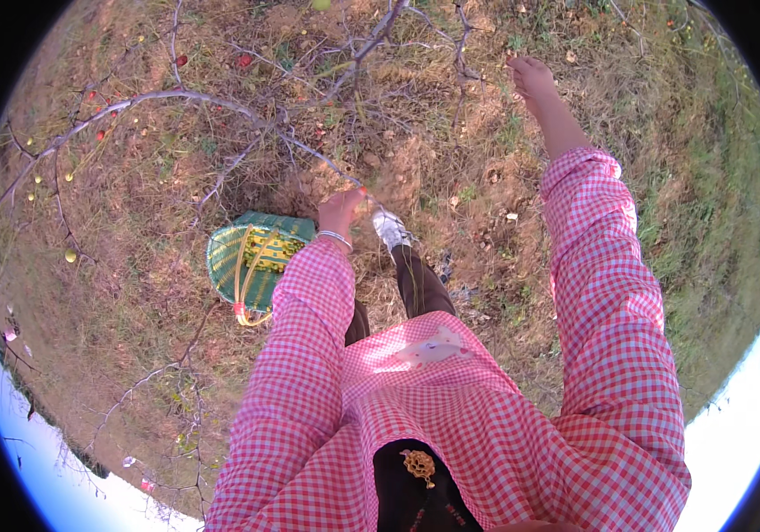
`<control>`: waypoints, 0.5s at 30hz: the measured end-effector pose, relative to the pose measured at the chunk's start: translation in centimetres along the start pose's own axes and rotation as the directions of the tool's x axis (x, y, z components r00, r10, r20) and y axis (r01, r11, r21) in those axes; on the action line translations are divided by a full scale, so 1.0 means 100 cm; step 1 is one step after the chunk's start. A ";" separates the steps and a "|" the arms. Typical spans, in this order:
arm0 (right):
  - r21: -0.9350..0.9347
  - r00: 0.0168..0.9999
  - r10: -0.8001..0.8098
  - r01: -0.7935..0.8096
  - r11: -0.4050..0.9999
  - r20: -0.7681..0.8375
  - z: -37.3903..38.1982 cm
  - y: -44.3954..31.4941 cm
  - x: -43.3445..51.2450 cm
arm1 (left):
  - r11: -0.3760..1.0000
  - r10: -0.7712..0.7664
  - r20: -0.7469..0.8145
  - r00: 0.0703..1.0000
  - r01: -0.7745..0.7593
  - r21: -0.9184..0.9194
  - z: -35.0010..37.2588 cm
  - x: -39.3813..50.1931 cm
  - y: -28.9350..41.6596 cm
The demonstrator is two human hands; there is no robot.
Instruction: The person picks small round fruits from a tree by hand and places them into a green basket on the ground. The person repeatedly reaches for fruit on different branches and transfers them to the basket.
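My left hand [339, 216] is curled, with its fingertips at the grey thorny branch [317, 154] and apparently pinching it. A small red spot shows at those fingertips; whether it is a fruit or a nail I cannot tell. A green and yellow woven basket [222, 256] stands on the ground beside my left forearm, with many small yellow-green fruits [277, 249] in it. My right hand [534, 81] reaches far forward with bent fingers, near a thorny twig [463, 63]. Something reddish shows at its fingertips, too small to name.
Bare thorny branches [154, 96] arch across the left and top. Red fruits [243, 61] and a yellow-green fruit [71, 255] show among them. Dry grass and reddish soil [486, 173] cover the ground. My white shoe [390, 228] is just right of my left hand.
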State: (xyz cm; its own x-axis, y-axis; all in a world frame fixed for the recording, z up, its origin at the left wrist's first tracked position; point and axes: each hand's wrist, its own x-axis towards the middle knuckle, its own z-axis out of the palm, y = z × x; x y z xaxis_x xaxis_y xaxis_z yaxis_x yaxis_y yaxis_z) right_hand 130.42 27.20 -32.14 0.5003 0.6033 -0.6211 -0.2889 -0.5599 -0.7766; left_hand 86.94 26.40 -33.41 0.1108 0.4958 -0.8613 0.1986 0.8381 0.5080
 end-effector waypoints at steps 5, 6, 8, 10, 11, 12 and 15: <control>0.695 0.975 0.037 -0.183 0.695 0.220 -0.009 -0.017 -0.024 | 0.999 -0.019 0.007 1.000 0.019 -0.035 0.003 -0.002 0.003; 0.689 0.974 0.036 -0.185 0.701 0.225 -0.007 -0.020 -0.025 | 0.999 -0.017 0.008 1.000 0.018 -0.043 0.004 -0.001 0.003; 0.676 0.964 0.005 -0.190 0.712 0.267 0.002 -0.022 -0.021 | 0.999 -0.017 0.000 1.000 0.017 -0.046 0.005 -0.001 0.003; 0.381 0.976 0.013 -0.098 0.919 0.219 0.018 -0.017 -0.010 | 0.999 -0.025 -0.019 1.000 0.024 -0.034 0.005 -0.001 0.002; 0.211 0.973 -0.004 -0.046 0.976 0.229 0.024 -0.015 -0.003 | 0.999 -0.018 -0.013 1.000 0.018 -0.046 0.005 -0.001 0.002; -0.152 0.979 -0.005 0.036 0.988 0.202 0.029 -0.014 0.005 | 0.998 -0.011 -0.006 1.000 0.011 -0.058 0.005 -0.001 0.001; -0.662 0.955 -0.273 0.281 0.695 0.119 0.050 -0.005 0.026 | 0.999 0.006 0.001 1.000 -0.006 -0.052 0.003 -0.002 -0.001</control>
State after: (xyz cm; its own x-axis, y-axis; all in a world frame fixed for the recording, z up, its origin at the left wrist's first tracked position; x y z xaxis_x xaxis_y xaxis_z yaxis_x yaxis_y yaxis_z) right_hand 127.80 31.82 -33.92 0.4598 0.7963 -0.3930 0.4803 -0.5953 -0.6442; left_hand 87.18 26.18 -33.28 0.1124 0.5004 -0.8584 0.1469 0.8461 0.5125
